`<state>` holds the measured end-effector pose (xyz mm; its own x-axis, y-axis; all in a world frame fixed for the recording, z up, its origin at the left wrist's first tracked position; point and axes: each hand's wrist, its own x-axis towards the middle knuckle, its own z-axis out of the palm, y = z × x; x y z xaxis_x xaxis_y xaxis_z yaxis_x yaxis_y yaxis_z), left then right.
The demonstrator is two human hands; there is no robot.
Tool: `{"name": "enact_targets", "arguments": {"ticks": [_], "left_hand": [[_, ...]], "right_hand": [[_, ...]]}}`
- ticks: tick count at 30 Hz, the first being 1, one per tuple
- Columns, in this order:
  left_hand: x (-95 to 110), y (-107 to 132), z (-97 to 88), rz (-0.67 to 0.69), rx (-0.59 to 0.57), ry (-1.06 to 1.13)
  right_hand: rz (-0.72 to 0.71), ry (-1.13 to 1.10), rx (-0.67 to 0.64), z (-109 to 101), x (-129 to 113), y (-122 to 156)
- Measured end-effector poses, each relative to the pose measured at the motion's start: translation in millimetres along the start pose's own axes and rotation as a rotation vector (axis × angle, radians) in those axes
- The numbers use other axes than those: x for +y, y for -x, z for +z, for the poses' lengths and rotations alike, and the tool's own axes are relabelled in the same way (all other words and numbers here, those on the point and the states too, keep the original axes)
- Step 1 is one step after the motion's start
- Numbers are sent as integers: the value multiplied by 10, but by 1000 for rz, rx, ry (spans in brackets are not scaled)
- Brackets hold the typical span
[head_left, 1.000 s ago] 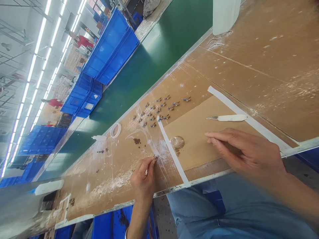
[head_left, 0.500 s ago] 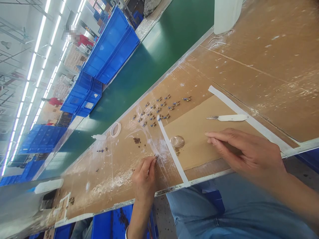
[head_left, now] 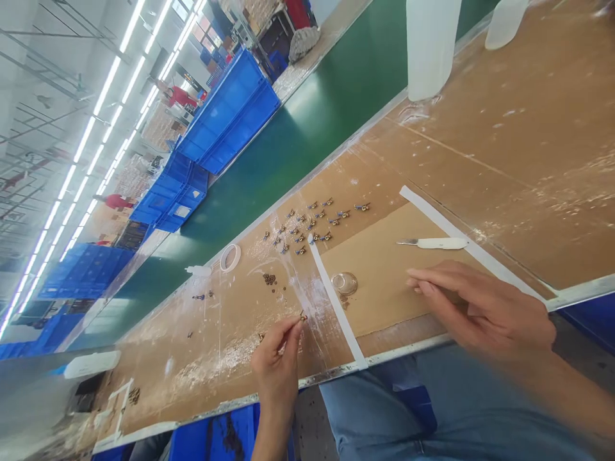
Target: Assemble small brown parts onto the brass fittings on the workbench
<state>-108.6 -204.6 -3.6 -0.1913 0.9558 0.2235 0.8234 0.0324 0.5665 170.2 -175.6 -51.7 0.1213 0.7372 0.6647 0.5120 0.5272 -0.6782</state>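
My left hand point(head_left: 277, 358) is near the front edge of the cardboard-covered bench point(head_left: 480, 141), its thumb and forefinger pinched on a tiny brass part point(head_left: 303, 316). My right hand point(head_left: 480, 307) rests on the paler cardboard sheet point(head_left: 384, 269), fingers stretched out together, with nothing visible in them. A small clear dish point(head_left: 344, 282) lies between the two hands. A white-handled scalpel point(head_left: 435, 243) lies just beyond my right hand. Several small brass and blue parts point(head_left: 312, 221) are laid out in rows further back. A little heap of dark bits point(head_left: 269, 279) sits beyond my left hand.
A tape ring point(head_left: 230, 257) and a small white dropper bottle point(head_left: 198, 271) lie by the green conveyor belt point(head_left: 269, 153). White bottles point(head_left: 430, 45) stand at the far edge. Another white bottle point(head_left: 91, 363) lies at far left. Blue crates point(head_left: 225, 115) line the belt's far side. People in red stand far off.
The view has tilted, shifting everything slightly down in the picture. My left hand has lifted a little with the tiny part still pinched. My right hand stays resting on the cardboard.
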Motion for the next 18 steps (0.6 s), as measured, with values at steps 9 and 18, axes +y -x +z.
{"name": "enact_targets", "arguments": {"ticks": [9, 18], "left_hand": [[496, 476, -81, -172, -106, 464], [670, 547, -95, 40, -82, 406]], "right_hand": [[-53, -318, -375, 73, -515, 74], [-71, -348, -508, 65, -610, 111]]}}
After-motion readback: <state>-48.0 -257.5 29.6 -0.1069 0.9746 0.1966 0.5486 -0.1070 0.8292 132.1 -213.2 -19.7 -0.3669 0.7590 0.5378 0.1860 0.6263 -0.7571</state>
